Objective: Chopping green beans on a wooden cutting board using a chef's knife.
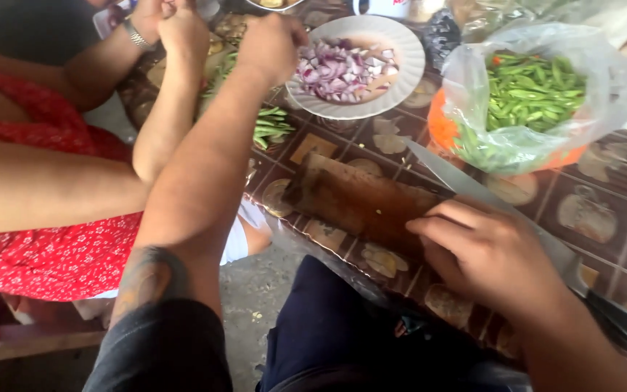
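A brown patterned tablecloth covers the table above a grey concrete floor. The right hand curls, fingers together, on the wooden cutting board; the left hand, fingers bunched, reaches beside the plate of chopped red onion beyond it.

1 head-worn camera looks steeply down and forward from close above a patterned table, the wearer's own arms reaching into frame from below; a seated person in red fills the left edge.
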